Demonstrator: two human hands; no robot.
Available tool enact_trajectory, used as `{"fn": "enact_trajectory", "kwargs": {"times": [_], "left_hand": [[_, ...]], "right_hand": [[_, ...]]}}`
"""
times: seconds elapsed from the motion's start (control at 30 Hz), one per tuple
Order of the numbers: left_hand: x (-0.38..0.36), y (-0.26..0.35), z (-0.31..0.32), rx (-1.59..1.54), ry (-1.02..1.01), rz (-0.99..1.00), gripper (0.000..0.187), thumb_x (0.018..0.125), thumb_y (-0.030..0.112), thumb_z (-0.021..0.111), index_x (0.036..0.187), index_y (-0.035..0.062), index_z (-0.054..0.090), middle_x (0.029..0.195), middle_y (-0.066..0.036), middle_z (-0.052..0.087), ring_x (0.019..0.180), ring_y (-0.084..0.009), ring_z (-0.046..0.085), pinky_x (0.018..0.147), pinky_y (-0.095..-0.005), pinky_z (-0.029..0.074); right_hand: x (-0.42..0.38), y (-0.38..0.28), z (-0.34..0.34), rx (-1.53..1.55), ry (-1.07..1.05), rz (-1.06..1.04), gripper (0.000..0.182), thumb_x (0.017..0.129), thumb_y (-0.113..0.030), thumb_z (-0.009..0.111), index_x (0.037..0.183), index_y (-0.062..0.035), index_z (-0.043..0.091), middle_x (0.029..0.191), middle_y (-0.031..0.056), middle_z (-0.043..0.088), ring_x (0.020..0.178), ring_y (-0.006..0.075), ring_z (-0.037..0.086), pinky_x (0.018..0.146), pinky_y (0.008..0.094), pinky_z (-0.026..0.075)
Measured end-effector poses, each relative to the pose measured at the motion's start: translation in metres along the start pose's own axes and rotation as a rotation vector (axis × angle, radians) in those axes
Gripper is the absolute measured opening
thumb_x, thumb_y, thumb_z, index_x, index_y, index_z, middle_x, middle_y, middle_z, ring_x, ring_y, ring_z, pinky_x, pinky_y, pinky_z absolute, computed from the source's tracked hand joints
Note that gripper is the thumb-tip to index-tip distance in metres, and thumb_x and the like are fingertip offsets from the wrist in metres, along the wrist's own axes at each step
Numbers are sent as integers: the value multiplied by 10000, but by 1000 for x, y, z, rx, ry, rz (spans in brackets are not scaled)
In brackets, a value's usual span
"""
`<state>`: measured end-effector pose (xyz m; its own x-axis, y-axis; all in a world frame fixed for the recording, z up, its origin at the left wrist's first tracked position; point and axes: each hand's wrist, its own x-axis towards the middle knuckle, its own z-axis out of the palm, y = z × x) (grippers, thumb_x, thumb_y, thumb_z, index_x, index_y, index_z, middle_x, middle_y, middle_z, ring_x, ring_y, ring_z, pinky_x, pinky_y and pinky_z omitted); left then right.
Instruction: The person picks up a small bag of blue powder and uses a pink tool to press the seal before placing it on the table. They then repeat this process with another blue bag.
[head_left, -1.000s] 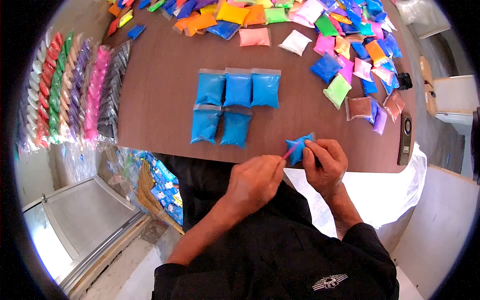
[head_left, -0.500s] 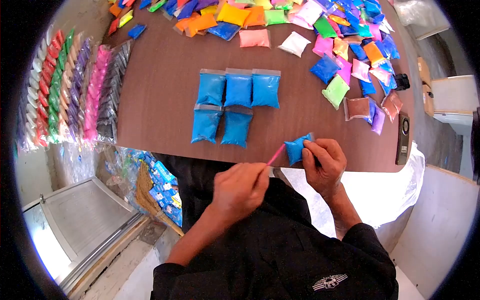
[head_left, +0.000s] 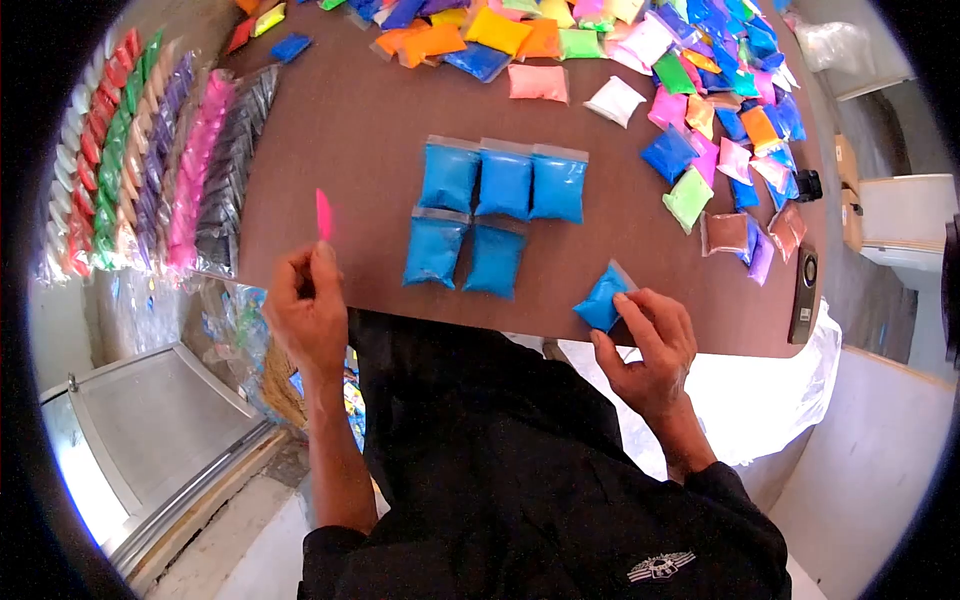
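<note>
- Blue packet (head_left: 602,298) in the right hand (head_left: 655,345) is sitting right of centre in the frame, near the front edge of the brown table (head_left: 340,110).
- The right hand is pinching the packet's right side between fingertips in a narrow grip, with the packet slanting.
- The left hand (head_left: 312,300) is gripping a slim pink item (head_left: 323,213) between thumb and fingers, left of centre; the item is pointing toward the top of the frame, apart from every packet.
- Five blue bags (head_left: 504,184) are lying flat in the middle of the frame, three in an upper row and two below, under the left and middle ones.
- A heap of many-coloured packets (head_left: 500,32) is spreading along the top and down the upper right; a salmon packet (head_left: 538,83) and a white packet (head_left: 614,101) are lying along its lower side.
- Twisted coloured bundles (head_left: 200,175) are lining the left side.
- A dark flat device (head_left: 804,295) is resting at the table's right edge.
</note>
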<state>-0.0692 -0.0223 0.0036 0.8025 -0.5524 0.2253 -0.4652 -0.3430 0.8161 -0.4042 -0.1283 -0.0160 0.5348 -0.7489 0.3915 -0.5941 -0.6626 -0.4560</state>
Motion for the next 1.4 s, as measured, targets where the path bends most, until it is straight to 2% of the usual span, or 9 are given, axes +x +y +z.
{"fn": "enact_trajectory", "kwargs": {"times": [0.3, 0.47, 0.73, 0.8, 0.83, 0.93, 1.1, 1.2, 1.4], "left_hand": [[39, -44, 10, 26, 79, 35, 183, 971, 164, 687, 912, -10, 686, 708, -37, 646, 614, -91, 575, 561, -280, 463], [40, -36, 13, 158, 89, 207, 155, 951, 136, 701, 909, -13, 687, 700, -66, 654, 622, -99, 594, 562, -291, 479], [39, -30, 14, 143, 121, 153, 106, 926, 103, 717, 902, 4, 688, 686, -91, 668, 593, -153, 633, 574, -312, 507], [41, -28, 10, 189, 46, 196, 67, 916, 88, 715, 903, 26, 692, 714, -123, 689, 607, -213, 676, 581, -330, 526], [43, -32, 11, 244, 73, 257, 58, 903, 96, 716, 881, 49, 690, 763, -135, 694, 642, -293, 690, 572, -370, 531], [52, -26, 0, 436, 47, 316, 80, 885, 120, 730, 856, 60, 684, 805, -121, 684, 673, -322, 679, 567, -401, 522], [69, -27, -7, 491, -19, 437, 100, 848, 152, 762, 859, 76, 698, 844, -94, 673, 724, -319, 672, 630, -428, 526], [87, -12, -5, 452, -98, 387, 112, 834, 160, 772, 880, 78, 712, 835, -93, 682, 735, -321, 672, 649, -435, 528], [148, 13, 37, 310, -148, 447, 126, 832, 162, 774, 903, 75, 715, 827, -126, 692, 760, -334, 677, 660, -440, 531]], "right_hand": [[42, -15, 18, 33, -87, -171, 373, 764, -102, 785, 1127, -49, 720, 1175, 125, 689, 1072, 303, 659, 903, 414, 484], [53, -21, 26, 30, -127, -188, 359, 768, -96, 767, 1119, -41, 713, 1201, 145, 667, 1074, 308, 652, 904, 428, 470], [55, -25, 25, 52, -155, -192, 402, 761, -92, 749, 1155, -32, 693, 1236, 172, 647, 1069, 322, 646, 913, 441, 469], [49, -24, 26, 142, -91, -84, 431, 753, -91, 752, 1176, -33, 689, 1260, 191, 634, 1078, 347, 636, 935, 455, 478], [42, -19, 25, 151, -66, -59, 430, 754, -81, 746, 1176, -19, 689, 1267, 206, 628, 1105, 364, 617, 956, 467, 483], [31, -11, 13, 87, -64, 29, 399, 764, -74, 737, 1155, -4, 692, 1265, 212, 628, 1132, 367, 601, 985, 469, 471], [17, -4, 17, 35, -10, 86, 333, 806, -107, 704, 1119, 6, 696, 1222, 208, 637, 1106, 367, 597, 980, 468, 462], [16, -2, 28, 69, 90, 114, 296, 856, -164, 660, 1094, 7, 698, 1154, 194, 654, 1051, 366, 605, 942, 469, 465], [16, 0, 30, 37, 109, 134, 293, 896, -241, 637, 1057, -3, 698, 1080, 181, 675, 998, 362, 623, 891, 472, 474]]}}
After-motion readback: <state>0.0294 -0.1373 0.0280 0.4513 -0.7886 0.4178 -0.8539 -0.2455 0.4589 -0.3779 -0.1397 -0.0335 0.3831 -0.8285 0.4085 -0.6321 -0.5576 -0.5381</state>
